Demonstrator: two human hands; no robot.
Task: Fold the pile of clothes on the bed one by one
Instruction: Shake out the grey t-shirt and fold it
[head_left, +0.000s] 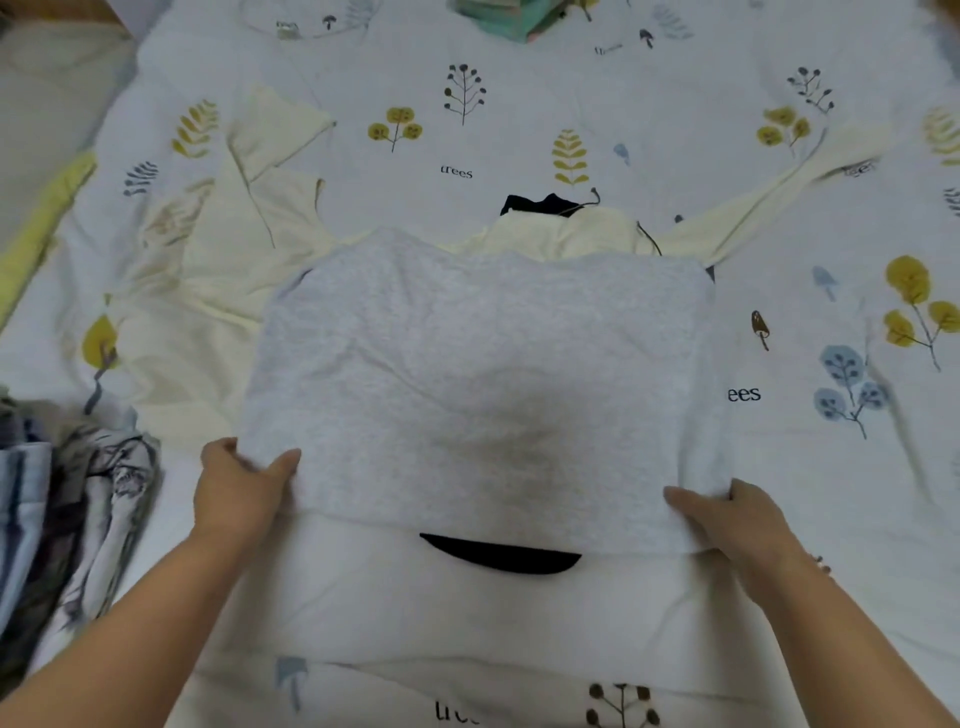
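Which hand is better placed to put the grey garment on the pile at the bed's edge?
Left. The left hand grips the grey garment nearest the pile; the right hand is across.

A folded garment (483, 384) is lying mid-bed (779, 493), overlapping a spread top (218, 270) behind it; a clothes pile (67, 509) is sitting left.

One head-worn wide-angle view, looking forward and steeply down over the bed (571, 93), close above both forearms; the far bed edge bends near the frame's top.
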